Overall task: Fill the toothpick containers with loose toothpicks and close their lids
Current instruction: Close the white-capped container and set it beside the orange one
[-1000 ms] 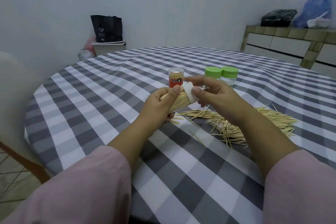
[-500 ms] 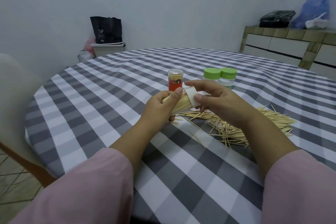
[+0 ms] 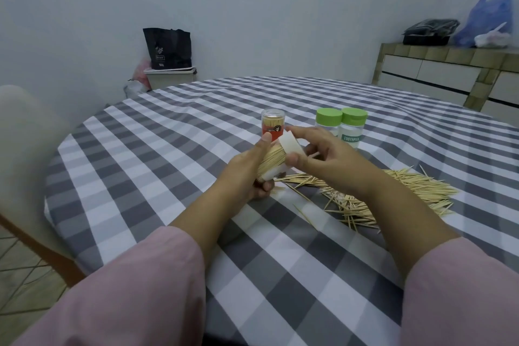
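Head view, left to right. A pale chair [image 3: 25, 132] stands at the table's left edge; behind it, against the wall, a black bag [image 3: 168, 48] sits on a light bin [image 3: 170, 77]. The round table [image 3: 157, 132] carries a grey-and-white checked cloth. Near its centre, the left hand [image 3: 247, 174] is curled round a container of toothpicks [image 3: 273, 159] held on its side above the cloth, thumb lying along the top. The right hand [image 3: 320, 154] pinches the container's white lid [image 3: 290, 143] between thumb and forefinger at the mouth; whether the lid is fully seated cannot be told. Just behind the hands stands a red-labelled container [image 3: 273, 126] with a clear cap, upright and full. To its right two green-lidded containers [image 3: 341, 128] stand touching, lids on. Loose toothpicks [image 3: 415, 188] lie heaped toward the right edge, partly under the right forearm. Beyond the table, a tiled counter [image 3: 449, 64] bears a black tray [image 3: 429, 32] and a blue plastic bag [image 3: 488, 17].
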